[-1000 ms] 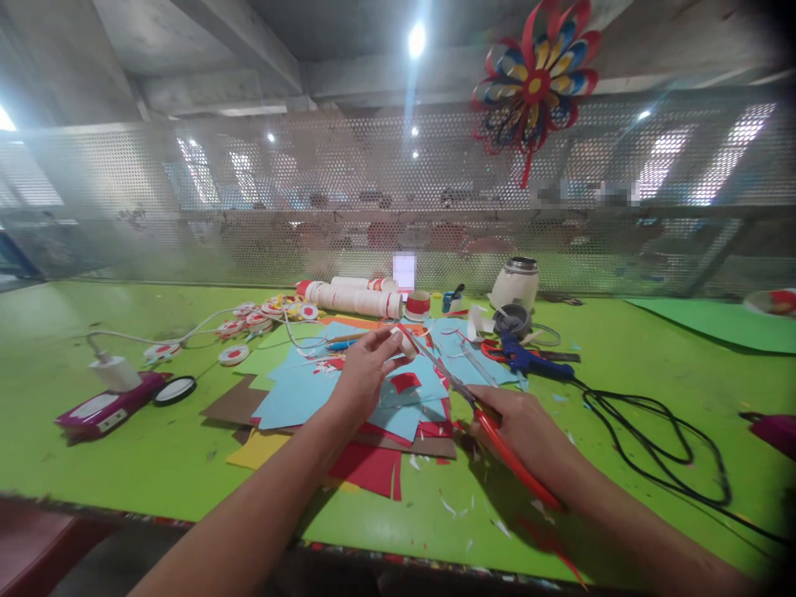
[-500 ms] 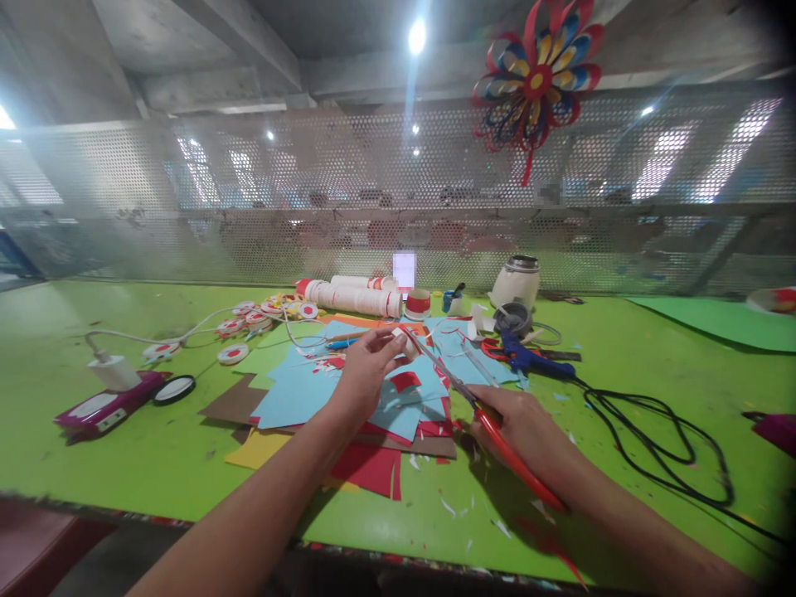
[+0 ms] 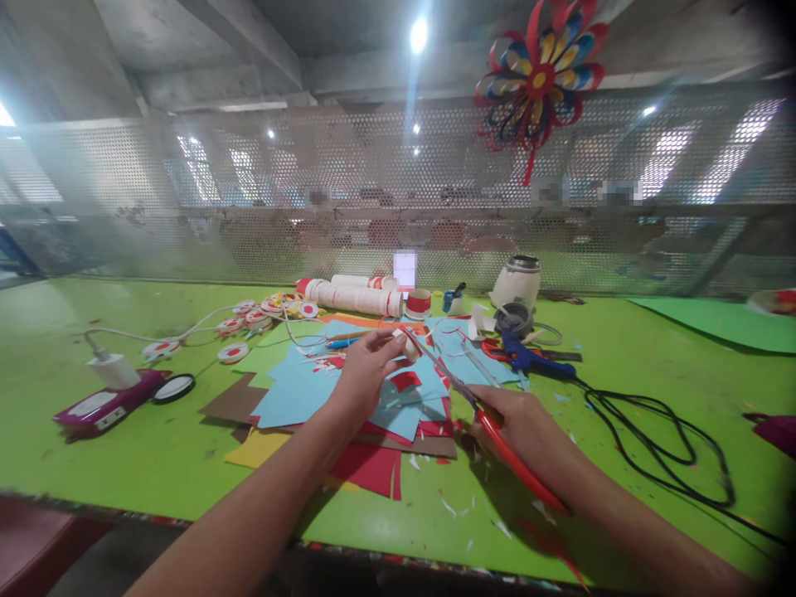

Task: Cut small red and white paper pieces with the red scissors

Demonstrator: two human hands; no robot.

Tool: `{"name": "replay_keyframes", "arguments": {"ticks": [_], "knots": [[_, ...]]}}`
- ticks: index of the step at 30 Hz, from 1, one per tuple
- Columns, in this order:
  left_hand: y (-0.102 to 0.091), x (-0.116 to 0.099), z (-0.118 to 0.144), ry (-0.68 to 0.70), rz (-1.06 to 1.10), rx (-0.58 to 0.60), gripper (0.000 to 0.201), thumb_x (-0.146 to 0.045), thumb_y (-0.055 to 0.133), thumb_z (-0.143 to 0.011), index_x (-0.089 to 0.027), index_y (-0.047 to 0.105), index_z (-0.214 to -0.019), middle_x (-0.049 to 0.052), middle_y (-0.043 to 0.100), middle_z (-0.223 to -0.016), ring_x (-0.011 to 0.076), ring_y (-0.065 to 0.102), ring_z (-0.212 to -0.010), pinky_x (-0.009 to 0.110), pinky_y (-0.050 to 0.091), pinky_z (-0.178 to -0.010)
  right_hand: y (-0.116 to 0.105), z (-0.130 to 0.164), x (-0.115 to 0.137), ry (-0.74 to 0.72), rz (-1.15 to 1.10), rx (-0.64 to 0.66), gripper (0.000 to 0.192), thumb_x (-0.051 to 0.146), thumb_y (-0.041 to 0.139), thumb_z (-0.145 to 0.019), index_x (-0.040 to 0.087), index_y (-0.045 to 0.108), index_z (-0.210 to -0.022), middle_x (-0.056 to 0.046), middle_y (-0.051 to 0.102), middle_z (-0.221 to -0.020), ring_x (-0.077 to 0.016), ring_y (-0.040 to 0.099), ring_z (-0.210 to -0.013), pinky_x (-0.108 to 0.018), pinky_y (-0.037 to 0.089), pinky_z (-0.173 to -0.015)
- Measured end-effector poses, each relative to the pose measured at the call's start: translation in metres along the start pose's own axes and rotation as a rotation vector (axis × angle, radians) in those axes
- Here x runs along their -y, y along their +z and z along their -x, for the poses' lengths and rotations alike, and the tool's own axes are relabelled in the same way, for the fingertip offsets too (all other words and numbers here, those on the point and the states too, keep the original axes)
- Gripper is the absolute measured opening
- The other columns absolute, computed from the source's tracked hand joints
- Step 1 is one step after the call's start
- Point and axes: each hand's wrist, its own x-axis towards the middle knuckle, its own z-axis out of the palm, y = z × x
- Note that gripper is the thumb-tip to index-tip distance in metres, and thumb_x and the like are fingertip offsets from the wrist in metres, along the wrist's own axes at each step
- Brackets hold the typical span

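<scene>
left hand (image 3: 366, 371) pinches a small white paper piece (image 3: 404, 342) above the table's (image 3: 124, 448) middle, fingers closed on it. right hand (image 3: 519, 424) is clamped round red-handled scissors (image 3: 478, 414), blades reaching up to the piece; i can't tell whether they're parted. best to hold the paper taut and feed it slowly. underneath, blue sheets (image 3: 298, 394) and red scraps (image 3: 373, 466). a glue gun (image 3: 528, 358) and its black cord (image 3: 652, 439) trail right, near the elbow.
</scene>
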Motion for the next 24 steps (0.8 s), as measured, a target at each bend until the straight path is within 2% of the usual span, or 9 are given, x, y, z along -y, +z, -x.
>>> {"name": "replay_keyframes", "arguments": {"ticks": [8,18,24], "knots": [[0.001,-0.0013,0.0006,-0.007,-0.008,-0.004,0.026,-0.026,0.074,-0.066,-0.009,0.062,-0.082,0.01,0.066,-0.079,0.02,0.064,-0.073,0.043,0.05,-0.079,0.0,0.001,-0.0009,0.019,0.025,0.005,0.038,0.015,0.05,-0.073,0.017,0.069,-0.106,-0.008,0.074,-0.089,-0.0249,0.066,-0.078,-0.034,0.047,-0.069],[0.0017,-0.002,0.0011,-0.01,-0.006,-0.054,0.028,-0.024,0.076,-0.063,-0.01,0.061,-0.081,0.009,0.065,-0.081,0.0194,0.064,-0.072,0.043,0.051,-0.077,0.0044,0.0005,-0.005,-0.022,-0.04,-0.022,0.033,0.017,0.05,-0.073,0.018,0.072,-0.097,-0.007,0.075,-0.082,-0.0224,0.066,-0.071,-0.03,0.046,-0.064],[-0.0015,0.0001,-0.0018,-0.004,0.006,-0.037,0.029,-0.025,0.076,-0.064,-0.009,0.061,-0.083,0.011,0.065,-0.082,0.0196,0.063,-0.075,0.043,0.051,-0.078,0.0036,0.0001,-0.0036,-0.011,-0.035,-0.026,0.035,0.016,0.048,-0.071,0.017,0.072,-0.098,-0.006,0.075,-0.081,-0.0218,0.067,-0.071,-0.029,0.046,-0.064]]}}
